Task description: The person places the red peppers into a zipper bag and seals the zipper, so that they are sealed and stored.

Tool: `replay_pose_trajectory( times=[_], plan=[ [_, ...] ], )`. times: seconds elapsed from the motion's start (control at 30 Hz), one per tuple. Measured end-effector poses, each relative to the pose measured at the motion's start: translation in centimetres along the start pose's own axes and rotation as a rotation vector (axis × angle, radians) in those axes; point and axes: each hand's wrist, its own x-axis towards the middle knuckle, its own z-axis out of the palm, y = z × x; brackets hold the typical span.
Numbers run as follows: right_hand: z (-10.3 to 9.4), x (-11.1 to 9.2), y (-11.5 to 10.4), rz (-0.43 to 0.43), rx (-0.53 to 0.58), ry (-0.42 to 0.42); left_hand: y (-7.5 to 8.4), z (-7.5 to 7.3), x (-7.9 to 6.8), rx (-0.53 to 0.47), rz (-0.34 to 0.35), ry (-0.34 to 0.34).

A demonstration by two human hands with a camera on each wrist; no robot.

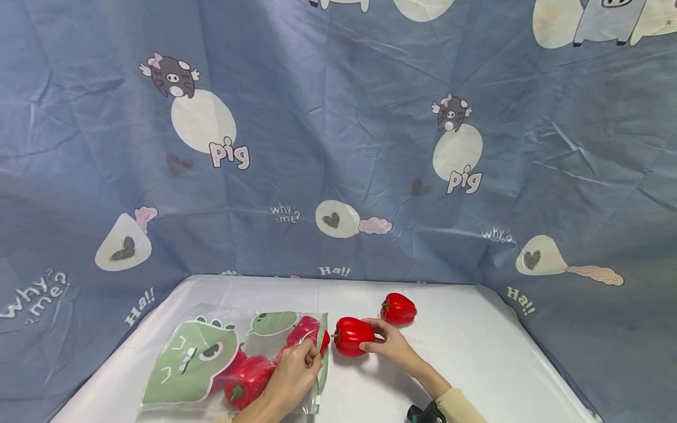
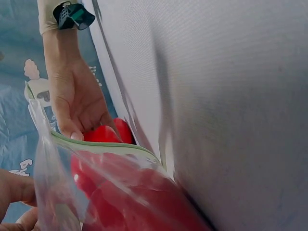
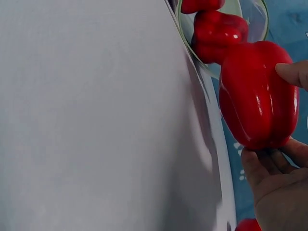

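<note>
My right hand point(image 1: 390, 343) grips a red bell pepper point(image 1: 351, 336) between thumb and fingers, just right of the bag's mouth; its green stem points left toward the opening. A clear zip bag point(image 1: 211, 352) with a green dinosaur print lies on the table with several red peppers point(image 1: 248, 379) inside. My left hand point(image 1: 293, 373) pinches the bag's film near the open green zip edge. In the right wrist view the held pepper point(image 3: 260, 96) is in front of the bag's mouth point(image 3: 263, 29), where more peppers show.
Another red pepper point(image 1: 399, 309) lies on the white-covered table point(image 1: 465, 352), behind and right of my right hand. A blue curtain point(image 1: 338, 147) with pig prints hangs behind the table. A dark band point(image 1: 425, 413) circles the right wrist.
</note>
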Motion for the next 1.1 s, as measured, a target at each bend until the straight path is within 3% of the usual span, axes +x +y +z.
replay_pose_trajectory(
  times=[0.37,0.57,0.87,1.1],
  plan=[
    [1.5,0.6,-0.1,-0.015,0.023,-0.04,-0.2,0.2,0.0,0.02,0.016,0.023],
    [2.6,0.5,-0.6,-0.016,0.027,-0.032,-0.2,0.1,0.1,0.009,0.009,-0.001],
    [4.1,-0.4,-3.7,-0.033,0.064,-0.047,0.0,0.0,0.1,0.003,-0.012,-0.042],
    [4.7,0.4,-1.8,-0.046,0.013,-0.043,0.0,-0.1,0.2,0.0,-0.014,-0.044]
  ],
)
